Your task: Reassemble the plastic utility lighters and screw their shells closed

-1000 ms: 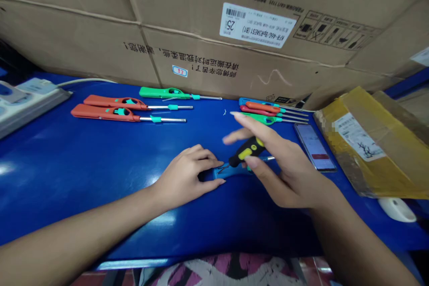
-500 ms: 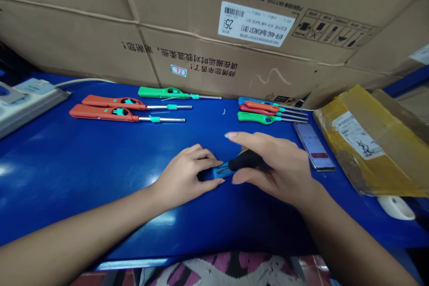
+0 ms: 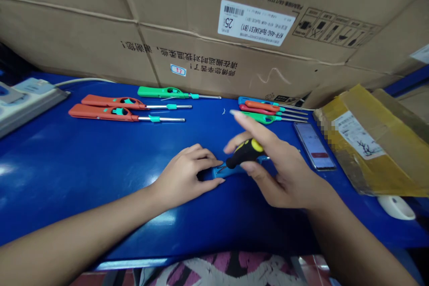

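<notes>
A blue lighter (image 3: pixel 231 171) lies on the surface (image 3: pixel 134 156) in front of the person, its handle end between the two hands and its far part mostly hidden behind the right one. The left hand (image 3: pixel 186 174) rests at that end, thumb and forefinger parted narrowly, one along each side of the handle. The right hand (image 3: pixel 288 170) holds a black-and-yellow screwdriver (image 3: pixel 244 153) slantwise over the lighter, thumb against its grip and forefinger stretched out past it (a loose hold, by the look of it). The screwdriver's shank meets the handle near the left fingertips; exactly where its tip sits is too small to tell.

Beyond the hands, two orange lighters (image 3: pixel 102 112) lie side by side to the left, with a green lighter (image 3: pixel 162 93) behind them. On the right, a close group of lighters (image 3: pixel 259 107) in blue, orange, red and green points its metal tubes rightward, near a phone (image 3: pixel 313 145). A yellow-taped parcel (image 3: pixel 389 170) and a white mouse (image 3: pixel 395 208) sit farther right; a power strip (image 3: pixel 33 98) stands at far left. A big cardboard box (image 3: pixel 187 31), its printing upside down, walls off the back.
</notes>
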Motion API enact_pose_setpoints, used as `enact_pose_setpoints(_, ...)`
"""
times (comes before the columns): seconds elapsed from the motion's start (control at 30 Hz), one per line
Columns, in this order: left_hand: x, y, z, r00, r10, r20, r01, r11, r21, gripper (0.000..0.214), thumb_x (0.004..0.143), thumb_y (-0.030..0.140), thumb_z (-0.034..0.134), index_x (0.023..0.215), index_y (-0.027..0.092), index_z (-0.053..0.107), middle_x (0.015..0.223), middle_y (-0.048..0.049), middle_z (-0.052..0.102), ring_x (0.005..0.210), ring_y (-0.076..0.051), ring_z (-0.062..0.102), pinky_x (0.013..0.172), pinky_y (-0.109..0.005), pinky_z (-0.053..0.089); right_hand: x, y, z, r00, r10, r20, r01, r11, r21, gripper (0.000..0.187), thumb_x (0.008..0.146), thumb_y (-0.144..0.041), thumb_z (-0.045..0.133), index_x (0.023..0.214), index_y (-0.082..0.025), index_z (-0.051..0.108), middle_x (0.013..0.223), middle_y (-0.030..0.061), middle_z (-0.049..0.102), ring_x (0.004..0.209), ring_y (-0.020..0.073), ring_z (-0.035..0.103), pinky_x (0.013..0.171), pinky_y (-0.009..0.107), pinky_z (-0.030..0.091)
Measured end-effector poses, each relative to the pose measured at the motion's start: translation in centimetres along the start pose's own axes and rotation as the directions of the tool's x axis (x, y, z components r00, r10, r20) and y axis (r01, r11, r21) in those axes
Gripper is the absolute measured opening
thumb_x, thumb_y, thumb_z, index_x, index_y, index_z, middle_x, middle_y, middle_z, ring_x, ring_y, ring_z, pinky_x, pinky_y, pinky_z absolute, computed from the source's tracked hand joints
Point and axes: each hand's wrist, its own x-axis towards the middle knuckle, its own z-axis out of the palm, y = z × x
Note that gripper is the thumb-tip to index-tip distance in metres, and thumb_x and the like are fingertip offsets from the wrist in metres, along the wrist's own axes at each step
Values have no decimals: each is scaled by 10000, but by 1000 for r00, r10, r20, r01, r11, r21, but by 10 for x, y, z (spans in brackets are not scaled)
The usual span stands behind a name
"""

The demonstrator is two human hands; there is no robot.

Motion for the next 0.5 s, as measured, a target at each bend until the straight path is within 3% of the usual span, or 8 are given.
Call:
enact_pose_setpoints(0.07, 0, -1, 0, 1000, 6, 0, -6, 1000, -3, 230, 875, 325, 755, 1060, 187, 755, 1013, -54, 737, 920, -228, 650, 852, -416, 522, 0, 0, 2, 995, -27, -95, 16, 993, -121, 388, 989, -395, 607, 1336, -230, 561, 888, 11, 743, 720, 146, 700, 679, 248, 546)
enact_pose_setpoints(0.1, 0, -1, 0, 1000, 7, 1, -7, 1000, -6, 234, 876, 319, 752, 1066, 183, 753, 1015, -57, 736, 920, -231, 649, 848, -416, 524, 0, 0, 3, 989, -48, -140, 23, 984, -178, 336, 965, -428, 640, 1234, -227, 614, 828, -2, 734, 678, 138, 688, 647, 241, 529)
enact_pose_setpoints(0.17, 0, -1, 0, 1000, 3, 3, -3, 1000, -7, 247, 873, 322, 756, 1072, 176, 752, 1011, -61, 736, 911, -232, 646, 841, -416, 527, 0, -1, 1, 986, -65, -151, 35, 981, -191, 347, 1000, -429, 573, 1251, -193, 608, 1011, 54, 765, 862, 167, 729, 716, 250, 540)
enact_pose_setpoints(0.23, 0, 0, 0, 1000, -2, 3, 2, 1000, 2, 252, 870, 341, 760, 1063, 179, 755, 1000, -59, 736, 897, -232, 642, 840, -418, 528, 1, -3, -2, 996, -61, -70, 55, 995, -85, 431, 1048, -317, 426, 1428, -119, 480, 1338, 138, 667, 1200, 205, 653, 901, 282, 536)
enact_pose_setpoints(0.27, 0, 0, 0, 1000, -1, 2, 1, 1000, 11, 251, 870, 349, 760, 1057, 182, 758, 999, -58, 737, 892, -233, 641, 838, -420, 528, 1, -3, -3, 998, -63, -30, 62, 998, -31, 460, 1044, -249, 385, 1477, -97, 420, 1399, 151, 623, 1273, 203, 607, 958, 292, 519)
enact_pose_setpoints(0.33, 0, -1, 1, 1000, 10, -6, -10, 999, 31, 254, 871, 354, 756, 1063, 187, 759, 1017, -62, 741, 891, -235, 648, 834, -421, 530, 1, -3, -2, 996, -81, -40, 80, 997, -22, 416, 1033, -229, 443, 1438, -136, 467, 1222, 104, 702, 1108, 167, 675, 888, 264, 531)
enact_pose_setpoints(0.43, -1, -2, 2, 1000, 25, -16, -24, 999, 40, 262, 880, 349, 744, 1089, 191, 754, 1036, -64, 745, 901, -235, 665, 854, -429, 531, 0, -2, 4, 978, -128, -165, 91, 973, -214, 280, 966, -380, 650, 1189, -214, 614, 825, -10, 698, 699, 120, 660, 640, 226, 497)
enact_pose_setpoints(0.5, -1, -2, 2, 1000, 14, -16, -13, 1000, 26, 256, 880, 352, 748, 1081, 194, 754, 1026, -60, 746, 914, -234, 671, 880, -433, 530, -1, -1, 7, 970, -137, -200, 86, 966, -243, 349, 972, -439, 622, 1218, -192, 601, 909, 33, 730, 787, 152, 695, 670, 246, 523)
